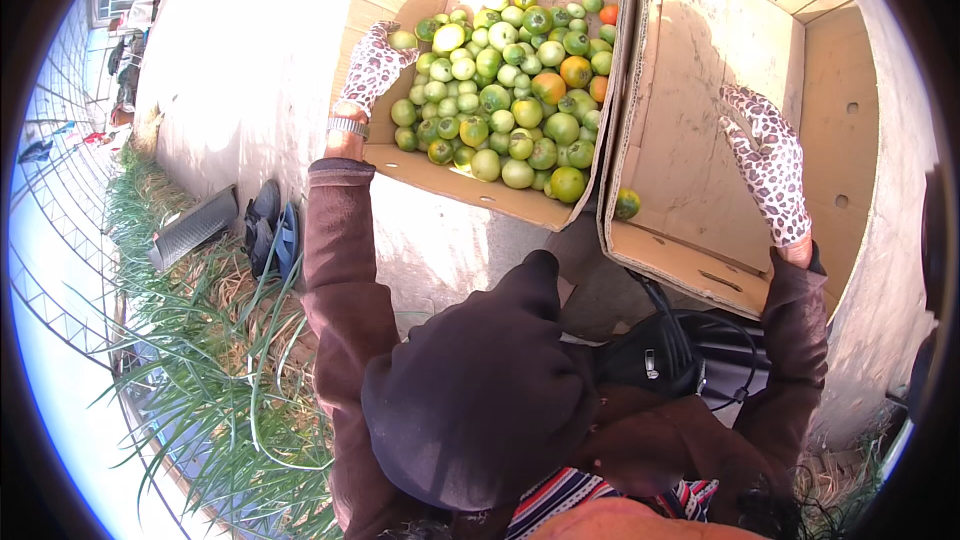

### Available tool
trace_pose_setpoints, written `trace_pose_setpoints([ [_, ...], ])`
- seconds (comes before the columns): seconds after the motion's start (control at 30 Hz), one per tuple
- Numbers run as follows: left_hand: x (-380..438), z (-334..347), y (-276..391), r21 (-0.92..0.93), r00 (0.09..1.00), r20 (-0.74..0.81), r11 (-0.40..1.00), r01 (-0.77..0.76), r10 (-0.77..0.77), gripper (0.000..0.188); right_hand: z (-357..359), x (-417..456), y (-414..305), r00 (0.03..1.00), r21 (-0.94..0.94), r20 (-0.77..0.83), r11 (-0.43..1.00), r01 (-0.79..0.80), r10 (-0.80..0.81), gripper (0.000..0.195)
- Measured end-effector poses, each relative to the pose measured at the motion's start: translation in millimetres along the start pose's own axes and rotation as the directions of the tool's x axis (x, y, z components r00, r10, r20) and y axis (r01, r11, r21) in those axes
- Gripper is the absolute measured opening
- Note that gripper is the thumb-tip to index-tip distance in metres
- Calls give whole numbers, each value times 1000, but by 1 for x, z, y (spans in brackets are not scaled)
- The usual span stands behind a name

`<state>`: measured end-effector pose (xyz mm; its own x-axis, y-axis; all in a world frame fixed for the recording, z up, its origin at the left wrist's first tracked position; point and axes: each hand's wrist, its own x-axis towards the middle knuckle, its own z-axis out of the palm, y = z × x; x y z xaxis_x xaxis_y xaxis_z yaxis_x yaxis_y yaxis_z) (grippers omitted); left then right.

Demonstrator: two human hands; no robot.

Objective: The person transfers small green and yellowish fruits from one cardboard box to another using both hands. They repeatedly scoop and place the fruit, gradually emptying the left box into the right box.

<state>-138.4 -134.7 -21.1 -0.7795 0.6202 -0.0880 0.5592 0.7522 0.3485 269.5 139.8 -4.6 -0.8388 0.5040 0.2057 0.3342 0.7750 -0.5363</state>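
My left hand [373,66], in a leopard-print glove, holds a pale green tomato [403,40] between thumb and fingers at the left side of a cardboard box [442,184]. Many tomatoes [495,97] fill this box, mostly green, with a few turning orange [576,71] and a red one [608,14] by the right wall. Over a second cardboard box [686,120] hangs my right hand [769,157], gloved alike, its fingers apart and nothing between them. One green and orange tomato [627,204] lies in that box's near left corner.
A black bag [652,360] with straps lies close to my body, below the right box. Dark shoes [262,221] and a blue sandal [286,240] sit on the left, beside a dark textured slab [195,227] and long green plants [225,390].
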Motion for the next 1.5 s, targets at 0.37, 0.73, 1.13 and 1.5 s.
trace_pose_setpoints([
  [0.37,10,39,-39,600,935,294,723,-343,199,43,12,-3,5,992,-43,83,994,104,-100,29],
  [0.73,-64,33,127,-578,819,-503,596,-557,277,36,62,-23,0,830,10,556,999,48,-45,35],
  [1.13,-53,37,126,-910,921,-367,252,-328,-130,31,109,-36,-30,598,69,794,961,-268,110,45],
  [1.5,-80,19,153,-958,990,-113,254,-132,90,33,34,27,-32,972,571,214,795,-205,97,42],
])
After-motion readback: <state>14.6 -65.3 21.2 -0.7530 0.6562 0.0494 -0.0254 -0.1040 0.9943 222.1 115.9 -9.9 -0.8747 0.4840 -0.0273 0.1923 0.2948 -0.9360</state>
